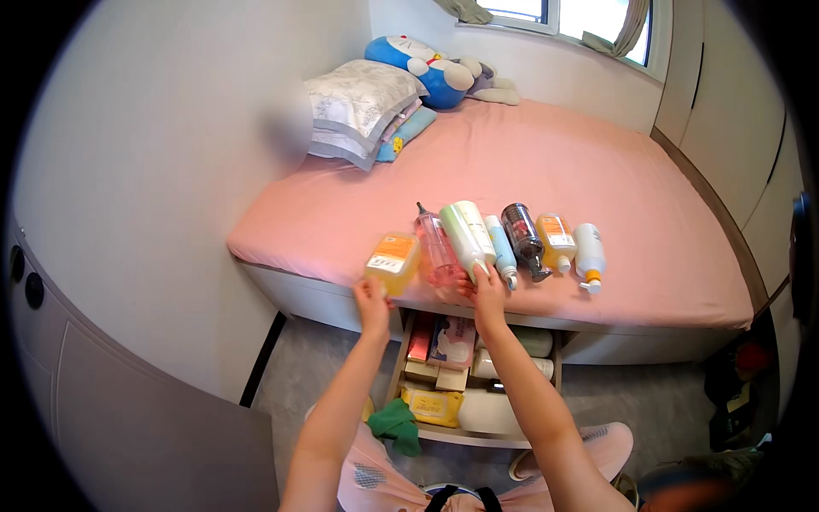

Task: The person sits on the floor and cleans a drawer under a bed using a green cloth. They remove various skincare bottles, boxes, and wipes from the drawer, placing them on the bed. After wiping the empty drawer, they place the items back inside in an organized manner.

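Observation:
My left hand (373, 306) grips the lower end of a clear bottle of yellow liquid (391, 259) with an orange and white label, at the near edge of the bed. My right hand (481, 293) holds the narrow end of a pale green and white bottle (462, 233). Between them lies a pink transparent bottle (438, 249). To the right, in a row, lie a cream container (480, 230), a light blue spray can (502, 249), a dark pump bottle (523, 233), another yellow-liquid bottle (556, 240) and a white bottle with an orange collar (589, 246).
Below the bed an open drawer (473, 439) holds boxes, a yellow wipes pack (432, 407) and white containers. A green cloth (395, 425) hangs at its left corner. Pillows (365, 102) and a blue plush toy (441, 86) lie at the back of the pink-sheeted bed (563, 160).

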Available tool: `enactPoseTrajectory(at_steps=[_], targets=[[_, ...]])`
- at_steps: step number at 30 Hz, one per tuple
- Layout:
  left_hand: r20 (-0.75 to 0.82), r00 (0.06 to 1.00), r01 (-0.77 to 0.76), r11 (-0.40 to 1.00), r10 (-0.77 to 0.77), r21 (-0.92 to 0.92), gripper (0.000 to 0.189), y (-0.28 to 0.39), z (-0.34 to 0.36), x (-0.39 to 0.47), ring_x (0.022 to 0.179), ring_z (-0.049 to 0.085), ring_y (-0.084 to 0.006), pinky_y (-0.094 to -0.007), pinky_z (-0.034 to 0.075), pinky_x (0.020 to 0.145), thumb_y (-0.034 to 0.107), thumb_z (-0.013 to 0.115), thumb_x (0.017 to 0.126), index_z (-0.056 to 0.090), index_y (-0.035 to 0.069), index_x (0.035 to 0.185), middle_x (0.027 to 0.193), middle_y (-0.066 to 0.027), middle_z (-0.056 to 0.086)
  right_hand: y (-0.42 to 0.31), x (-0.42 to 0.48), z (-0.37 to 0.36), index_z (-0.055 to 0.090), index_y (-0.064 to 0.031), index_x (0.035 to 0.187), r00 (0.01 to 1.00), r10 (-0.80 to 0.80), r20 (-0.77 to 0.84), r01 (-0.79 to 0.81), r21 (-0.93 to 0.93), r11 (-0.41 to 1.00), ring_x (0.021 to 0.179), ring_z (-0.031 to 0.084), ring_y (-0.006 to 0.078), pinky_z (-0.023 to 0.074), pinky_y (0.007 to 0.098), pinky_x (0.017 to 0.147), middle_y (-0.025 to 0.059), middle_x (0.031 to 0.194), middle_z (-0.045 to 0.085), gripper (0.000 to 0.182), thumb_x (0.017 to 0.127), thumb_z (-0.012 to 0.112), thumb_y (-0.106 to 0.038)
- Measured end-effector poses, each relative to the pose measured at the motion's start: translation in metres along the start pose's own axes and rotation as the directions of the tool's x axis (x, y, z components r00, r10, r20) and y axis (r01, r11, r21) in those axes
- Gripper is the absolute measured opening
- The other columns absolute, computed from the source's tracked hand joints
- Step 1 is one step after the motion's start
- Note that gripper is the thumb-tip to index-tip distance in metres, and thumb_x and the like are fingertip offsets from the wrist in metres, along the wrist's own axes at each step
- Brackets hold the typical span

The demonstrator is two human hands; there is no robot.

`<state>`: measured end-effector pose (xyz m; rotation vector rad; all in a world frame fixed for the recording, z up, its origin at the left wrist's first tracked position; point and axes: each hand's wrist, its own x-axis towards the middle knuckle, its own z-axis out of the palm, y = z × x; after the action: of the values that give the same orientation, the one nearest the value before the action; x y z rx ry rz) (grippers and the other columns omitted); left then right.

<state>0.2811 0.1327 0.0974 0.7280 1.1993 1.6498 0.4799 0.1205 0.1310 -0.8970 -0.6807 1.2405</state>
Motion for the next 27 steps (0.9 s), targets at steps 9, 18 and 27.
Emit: enactPoseTrajectory(at_steps=[9, 18, 27], targets=[[0.239, 0.971, -0.007, 0.994, -0.019, 0.105, 0.036, -0.021, 0.047, 0.035, 0.071, 0.054, -0.0125, -0.0239, 0.047, 0.058, 0.019, 0.050, 0.091, 0.029, 0.005, 0.118, 0.095, -0.0093, 0.049, -0.014, 0.052, 0.012, 0.034, 0.0063, 0.130, 0.996, -0.054, 0.076, 0.093, -0.751, 0.654, 0.055, 0.057, 0.0218, 0.0446, 0.0329, 0.047, 0.0176, 0.074, 0.058, 0.069, 0.088, 0.048, -0.046], [0.229, 0.952, -0.286, 0.863, 0.205, 0.416, 0.014, -0.036, 0.015, 0.012, 0.063, 0.056, -0.0181, -0.0308, 0.046, 0.060, 0.008, 0.046, 0.085, 0.049, 0.001, 0.097, 0.071, -0.0089, 0.057, 0.007, -0.005, -0.021, 0.047, 0.0006, 0.119, 0.925, -0.367, 0.100, 0.359, -0.549, 0.755, 0.046, 0.049, 0.0072, 0.0383, 0.0219, 0.041, 0.0024, 0.056, 0.051, 0.038, 0.091, 0.052, -0.024], [0.661, 0.722, -0.563, 0.383, -0.202, 0.732, 0.016, -0.111, -0.021, -0.089, 0.083, 0.059, -0.0334, -0.0384, 0.047, 0.074, 0.008, 0.050, 0.077, 0.061, 0.003, 0.088, 0.086, -0.0170, 0.060, 0.139, -0.107, -0.161, 0.065, -0.0075, 0.099, 0.920, 0.314, 0.233, 0.188, -0.968, 0.167, 0.076, 0.064, 0.0301, 0.0503, 0.0387, 0.068, 0.0140, 0.082, 0.066, 0.030, 0.078, 0.056, -0.027]])
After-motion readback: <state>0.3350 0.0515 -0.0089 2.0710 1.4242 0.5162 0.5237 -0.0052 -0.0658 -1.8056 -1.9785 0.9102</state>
